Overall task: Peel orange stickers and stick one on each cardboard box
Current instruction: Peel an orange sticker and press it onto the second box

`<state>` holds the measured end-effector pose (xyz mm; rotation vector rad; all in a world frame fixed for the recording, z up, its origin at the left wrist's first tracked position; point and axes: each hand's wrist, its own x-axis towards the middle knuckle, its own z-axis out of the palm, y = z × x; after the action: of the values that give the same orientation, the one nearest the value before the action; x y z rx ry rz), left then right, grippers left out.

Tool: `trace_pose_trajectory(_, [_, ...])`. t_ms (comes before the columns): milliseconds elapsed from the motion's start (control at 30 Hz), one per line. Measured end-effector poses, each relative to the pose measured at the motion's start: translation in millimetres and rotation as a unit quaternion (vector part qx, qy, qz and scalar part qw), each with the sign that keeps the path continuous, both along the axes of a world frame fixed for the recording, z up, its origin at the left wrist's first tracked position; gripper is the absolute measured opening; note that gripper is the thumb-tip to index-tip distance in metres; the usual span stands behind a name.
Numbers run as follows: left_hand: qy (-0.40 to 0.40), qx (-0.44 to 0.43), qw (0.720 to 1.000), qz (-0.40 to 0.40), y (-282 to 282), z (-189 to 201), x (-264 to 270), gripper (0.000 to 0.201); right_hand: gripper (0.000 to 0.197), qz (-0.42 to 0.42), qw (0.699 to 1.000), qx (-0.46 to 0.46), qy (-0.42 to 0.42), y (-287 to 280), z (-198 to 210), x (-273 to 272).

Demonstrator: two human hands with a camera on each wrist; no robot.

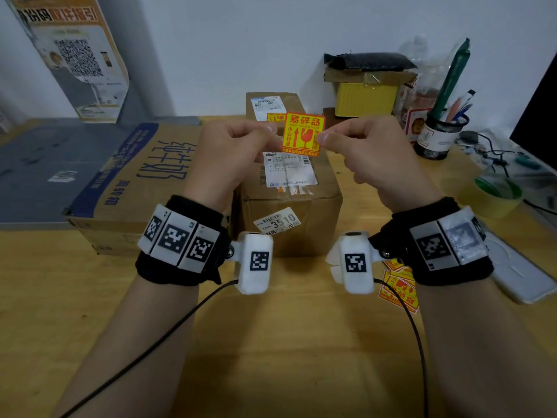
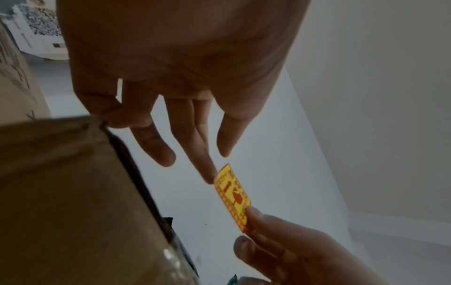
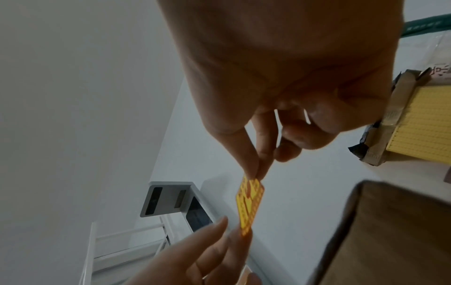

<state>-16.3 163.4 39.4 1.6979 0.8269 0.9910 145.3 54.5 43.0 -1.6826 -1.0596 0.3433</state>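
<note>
An orange sticker [image 1: 304,134] with red print is held up in the air between both hands, above a small brown cardboard box [image 1: 289,188]. My left hand [image 1: 275,131] pinches its left edge with the fingertips [image 2: 209,180]. My right hand [image 1: 324,137] pinches the right edge between thumb and forefinger [image 3: 256,173]. In the wrist views the sticker [image 2: 233,196] [image 3: 251,202] shows edge-on. A second small box [image 1: 271,107] behind carries an orange sticker [image 1: 275,117]. A large flat box [image 1: 141,182] lies at the left. More stickers [image 1: 398,288] lie on the table under my right wrist.
A yellow box under a black bag [image 1: 366,95] stands at the back right. Right of it are a mesh pen holder [image 1: 441,131], cables, a green tape roll [image 1: 497,191] and a dark monitor [image 1: 539,116]. A white flat device [image 1: 518,273] lies near my right wrist.
</note>
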Motion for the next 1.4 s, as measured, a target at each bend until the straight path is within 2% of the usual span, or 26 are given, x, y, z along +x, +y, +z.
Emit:
trace_pose_trajectory(133, [0.045,0.000,0.999,-0.006,0,0,-2,0.014,0.019,0.009,0.999,-0.031,0.004,-1,1,-3])
trace_pose_trajectory(367, [0.111,-0.022,0.993,-0.031,0,-1,-5,0.016,0.016,0.018,0.997,-0.057,0.040,0,0,-4])
trace_pose_trajectory(500, [0.154,-0.023,0.987,-0.038,2,1,-8,0.013,0.022,0.016,0.995,-0.093,0.012,0,0,-3])
trace_pose_trajectory(633, [0.208,-0.015,0.977,-0.054,3,2,-11,0.016,0.039,0.017,0.989,-0.145,-0.026,2,-3,-2])
trace_pose_trajectory(700, [0.227,-0.013,0.972,-0.055,3,2,-11,0.015,0.035,0.029,0.985,-0.163,-0.048,2,-4,-5])
trace_pose_trajectory(833, [0.241,-0.012,0.969,-0.049,0,2,-11,0.015,0.022,0.030,0.983,-0.177,-0.047,1,0,-11])
trace_pose_trajectory(1400, [0.258,-0.001,0.966,-0.028,1,1,-7,0.017,0.023,0.019,0.977,-0.195,-0.080,1,2,-15])
